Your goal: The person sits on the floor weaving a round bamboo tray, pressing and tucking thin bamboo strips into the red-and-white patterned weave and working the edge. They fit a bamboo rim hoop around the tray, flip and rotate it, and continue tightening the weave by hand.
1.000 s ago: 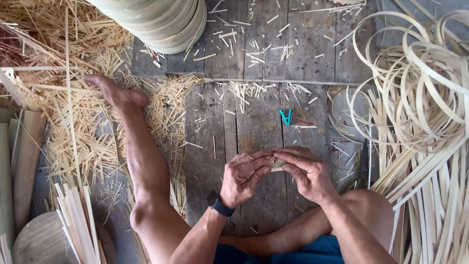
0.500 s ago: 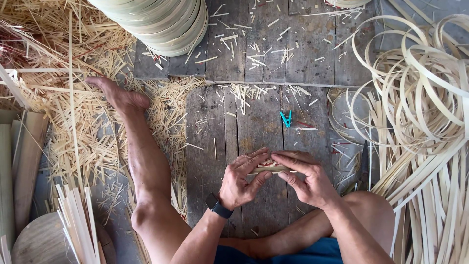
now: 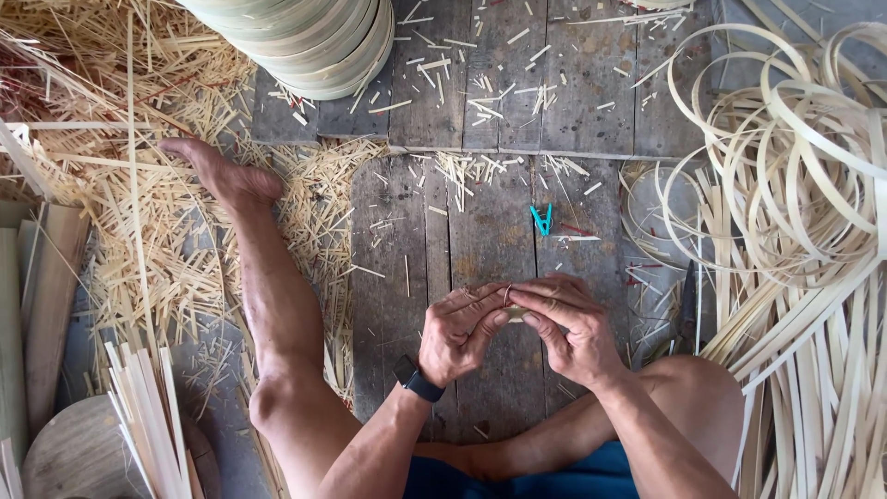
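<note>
While both hands meet at lower centre of the frame, the left hand [image 3: 459,334] curls most of the way closed, thumb and forefinger pinching a small pale bamboo piece [image 3: 514,314] w/ a thin loop sticking up at the fingertips. The right hand [image 3: 565,325] comes in from the right, fingers bent over the same piece, tips touching the left hand's; it's nearly closed too, gripping from above. The piece is mostly hidden btwn the fingers, so its exact shape can't be told. A black wristband [image 3: 419,379] sits on the left wrist.

The hands hover over a grey plank floor [image 3: 480,231] littered w/ short offcuts. Just above them, centre frame, lies a small teal clip [image 3: 541,220], apart from the hands. Top centre-left: a stack of round pale woven trays [image 3: 314,42]. Left side: a thick heap of bamboo shavings [image 3: 102,185], w/ the person's bare foot [image 3: 217,171] resting on it, leg stretched toward upper left. Lower left: a bundle of flat bamboo slats [image 3: 148,416]. Right side: a big tangle of coiled bamboo strips [image 3: 795,185], running down to lower right. A dark blade [image 3: 688,296] lies near the right knee, right of the hands.
</note>
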